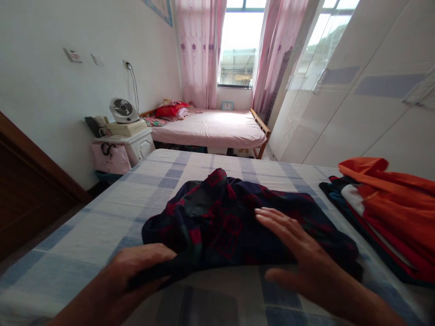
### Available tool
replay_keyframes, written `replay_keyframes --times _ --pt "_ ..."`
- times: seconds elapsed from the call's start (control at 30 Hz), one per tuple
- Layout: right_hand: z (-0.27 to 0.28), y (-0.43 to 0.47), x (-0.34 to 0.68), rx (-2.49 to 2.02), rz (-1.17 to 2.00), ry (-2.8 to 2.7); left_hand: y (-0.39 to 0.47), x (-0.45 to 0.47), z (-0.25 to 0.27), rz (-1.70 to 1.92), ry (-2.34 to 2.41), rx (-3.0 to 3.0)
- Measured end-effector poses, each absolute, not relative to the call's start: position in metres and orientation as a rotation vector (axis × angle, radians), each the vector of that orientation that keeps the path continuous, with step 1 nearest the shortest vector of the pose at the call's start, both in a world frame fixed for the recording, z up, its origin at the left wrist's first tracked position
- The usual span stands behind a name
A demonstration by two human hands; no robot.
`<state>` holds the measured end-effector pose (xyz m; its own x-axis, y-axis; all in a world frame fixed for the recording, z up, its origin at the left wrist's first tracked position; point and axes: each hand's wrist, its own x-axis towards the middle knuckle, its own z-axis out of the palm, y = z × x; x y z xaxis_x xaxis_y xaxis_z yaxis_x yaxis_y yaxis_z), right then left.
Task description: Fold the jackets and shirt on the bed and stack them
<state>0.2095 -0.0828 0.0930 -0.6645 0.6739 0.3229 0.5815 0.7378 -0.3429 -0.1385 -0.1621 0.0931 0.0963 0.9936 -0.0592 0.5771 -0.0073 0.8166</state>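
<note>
A dark navy garment with red and green patterning, its collar toward the far side, looks like a shirt [231, 226] and lies bunched across the bed in front of me. My left hand [139, 267] is closed on its near left edge, the cloth running between thumb and fingers. Over the right half of the shirt, my right hand [288, 240] is open with fingers stretched out and the thumb apart. Whether its fingertips touch the fabric I cannot tell.
The shirt rests on a bed with a blue and white checked sheet [136, 203]. On the right is a stack of folded clothes [401, 217], orange on top. Beyond are a second bed [210, 127], a cabinet [141, 142] bearing a fan [123, 108], and a white wardrobe [340, 99].
</note>
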Motion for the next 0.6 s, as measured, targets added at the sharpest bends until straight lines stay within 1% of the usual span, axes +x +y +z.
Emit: replay_keyframes --times 0.03,0.1,0.17,0.27,0.33,0.37,0.4,0.47,0.53,0.6 --pt "0.099 -0.085 0.187 -0.801 0.335 -2.589 -0.161 -0.121 0.103 0.739 1.474 1.748" --pt "0.108 -0.085 0.148 -0.560 0.438 -2.655 -0.159 -0.092 0.117 0.830 1.336 1.862" --pt "0.113 -0.077 0.123 -0.460 0.570 -2.675 -0.159 -0.077 0.123 1.047 1.368 1.872" --pt "0.122 -0.055 0.103 -0.606 0.764 -2.528 -0.164 -0.075 0.110 1.595 1.629 1.627" --pt "0.132 -0.039 0.095 -0.795 0.926 -2.178 -0.168 -0.075 0.089 1.838 1.743 1.349" --pt "0.140 -0.031 0.090 -0.845 1.028 -1.948 -0.169 -0.074 0.076 1.832 1.747 1.251" --pt "0.148 -0.025 0.084 -0.853 1.140 -1.717 -0.169 -0.070 0.061 1.750 1.711 1.205" --pt "0.167 -0.018 0.070 -0.760 1.338 -1.340 -0.166 -0.056 0.033 1.473 1.541 1.225" --pt "0.186 -0.016 0.054 -0.587 1.446 -1.127 -0.159 -0.033 0.012 1.305 1.327 1.253" --pt "0.204 -0.019 0.039 -0.443 1.490 -1.058 -0.147 -0.007 0.004 1.281 1.184 1.193"
